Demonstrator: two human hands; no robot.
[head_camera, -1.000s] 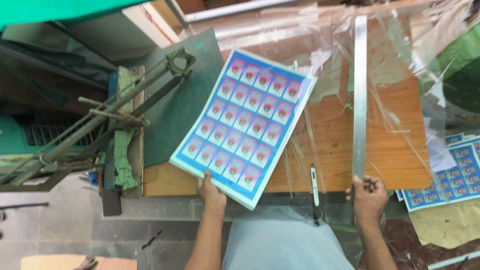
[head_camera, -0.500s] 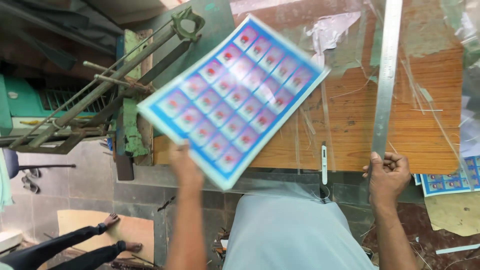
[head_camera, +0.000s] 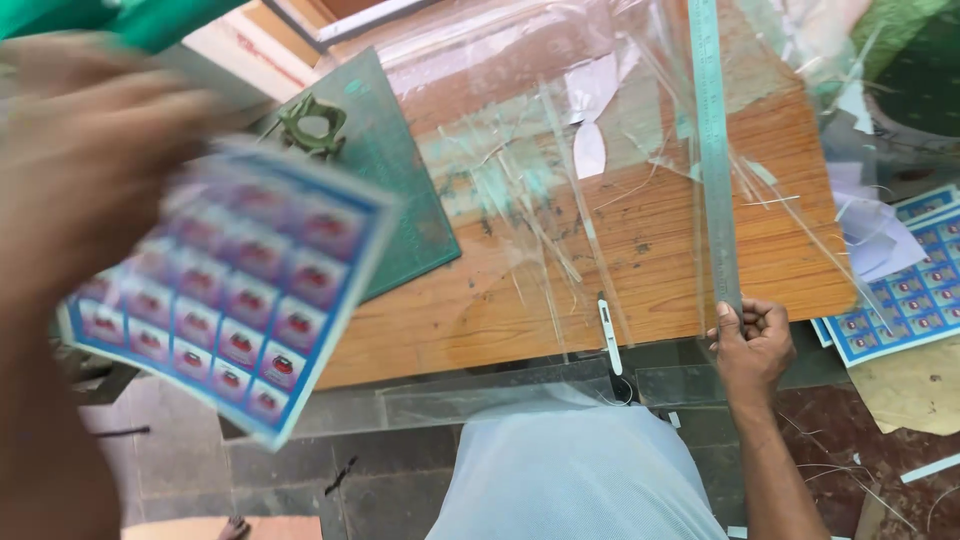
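Observation:
My left hand (head_camera: 90, 170) is raised close to the camera and blurred, holding a printed sheet of blue-bordered labels with red pictures (head_camera: 235, 300) out over the table's left edge. My right hand (head_camera: 750, 340) grips the near end of a long metal ruler (head_camera: 712, 150) that lies lengthwise on the wooden table (head_camera: 620, 250). Clear plastic film (head_camera: 540, 130) covers much of the tabletop. A small white craft knife (head_camera: 608, 335) rests near the front edge, left of my right hand.
A green cutting mat (head_camera: 395, 170) with a green metal cutter handle (head_camera: 312, 125) lies at the table's left. More printed label sheets (head_camera: 900, 290) and loose paper sit at the right. Tiled floor with plastic scraps lies below.
My left hand has swung the label sheet left and up toward the camera, off the table. My right hand has stayed on the ruler's end.

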